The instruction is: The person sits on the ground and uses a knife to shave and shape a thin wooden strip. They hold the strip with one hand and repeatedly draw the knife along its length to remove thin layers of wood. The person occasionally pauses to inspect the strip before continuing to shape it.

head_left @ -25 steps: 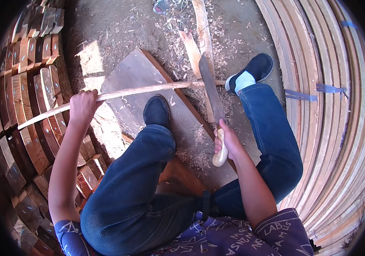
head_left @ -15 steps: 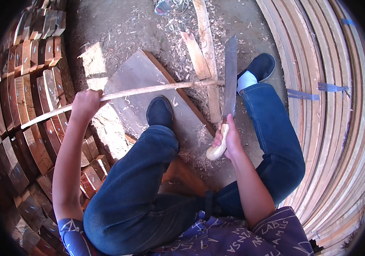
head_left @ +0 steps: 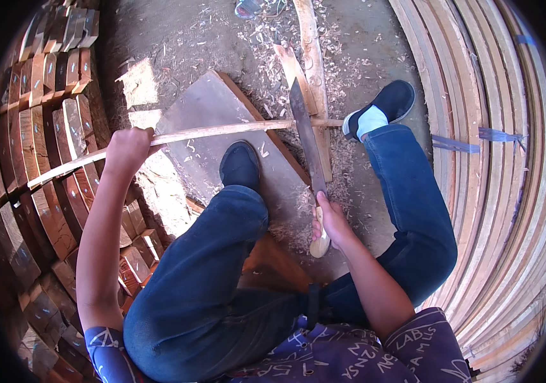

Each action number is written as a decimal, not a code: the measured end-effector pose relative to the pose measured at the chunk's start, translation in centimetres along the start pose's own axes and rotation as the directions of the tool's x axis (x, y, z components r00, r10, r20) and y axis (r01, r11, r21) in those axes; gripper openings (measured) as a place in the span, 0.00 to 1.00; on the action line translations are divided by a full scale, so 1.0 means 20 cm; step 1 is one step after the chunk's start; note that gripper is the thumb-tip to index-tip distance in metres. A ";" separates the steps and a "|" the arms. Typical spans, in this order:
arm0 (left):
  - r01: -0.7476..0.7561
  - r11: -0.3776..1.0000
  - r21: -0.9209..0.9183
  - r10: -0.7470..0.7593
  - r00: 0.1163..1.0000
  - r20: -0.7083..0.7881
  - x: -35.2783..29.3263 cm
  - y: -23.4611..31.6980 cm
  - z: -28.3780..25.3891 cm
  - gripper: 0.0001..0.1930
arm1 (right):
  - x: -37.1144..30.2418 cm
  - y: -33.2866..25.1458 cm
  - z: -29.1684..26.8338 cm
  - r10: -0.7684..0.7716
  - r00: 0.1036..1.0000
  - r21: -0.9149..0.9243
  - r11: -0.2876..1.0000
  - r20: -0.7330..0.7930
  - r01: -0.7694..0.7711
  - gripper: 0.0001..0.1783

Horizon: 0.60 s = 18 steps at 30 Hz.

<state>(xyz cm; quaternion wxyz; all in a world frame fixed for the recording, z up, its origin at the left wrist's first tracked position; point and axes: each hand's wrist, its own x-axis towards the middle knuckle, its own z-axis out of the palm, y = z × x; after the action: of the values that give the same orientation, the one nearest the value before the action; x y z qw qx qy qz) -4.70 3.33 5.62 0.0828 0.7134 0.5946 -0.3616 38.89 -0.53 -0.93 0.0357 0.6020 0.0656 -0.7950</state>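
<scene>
Gripping a long, narrow, pale wooden strip [head_left: 215,131] in the left hand [head_left: 128,150], just left of a flat-faced grey slab [head_left: 199,105] with a brown edge. Held with fingers fully curled around it, probably to steady the strip from one side and leave most of its length exposed. Projecting from both sides of the fist: a shorter portion leftward, away from the slab, and a longer portion rightward, across the slab and past its brown edge, ending near the black right shoe [head_left: 393,102]. Crossing, right of the slab, over a long pale wooden pole [head_left: 311,57], possibly serving as a support.

Wrapping the fingers of the right hand [head_left: 332,223] around the pale, rounded handle of a long, dark-bladed knife [head_left: 308,137], right of the slab. Laying the thumb toward the blade, apparently for control of its angle. Angled across the strip just beyond the slab's brown edge, well apart from the left fist, likely for safety. Impossible to confirm from this view whether touching the strip or just above it.

Planting the black left shoe [head_left: 240,165] on the slab, on the near side of the strip, presumably for a stable stance.
</scene>
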 end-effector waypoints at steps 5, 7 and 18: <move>-0.004 1.000 -0.003 0.004 1.000 -0.023 0.01 0.01 0.01 0.22 | -0.02 -0.15 -0.03 -0.182 0.978 0.186 0.962 -0.103 0.199 0.31; 0.007 1.000 0.011 -0.007 1.000 0.002 0.02 -0.01 0.01 0.23 | 0.01 -0.15 -0.04 -0.329 0.920 0.238 0.896 -0.213 0.376 0.31; 0.026 1.000 -0.008 -0.025 0.999 0.047 0.05 -0.01 -0.02 0.26 | -0.03 -0.18 -0.03 -0.239 0.961 0.268 0.925 -0.136 0.268 0.33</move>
<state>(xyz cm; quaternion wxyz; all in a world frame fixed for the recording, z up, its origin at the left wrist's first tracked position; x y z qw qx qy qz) -4.72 4.32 5.35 0.0951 0.6967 0.6032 -0.3765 39.02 3.19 -0.36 -0.1576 0.6265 0.0300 -0.7627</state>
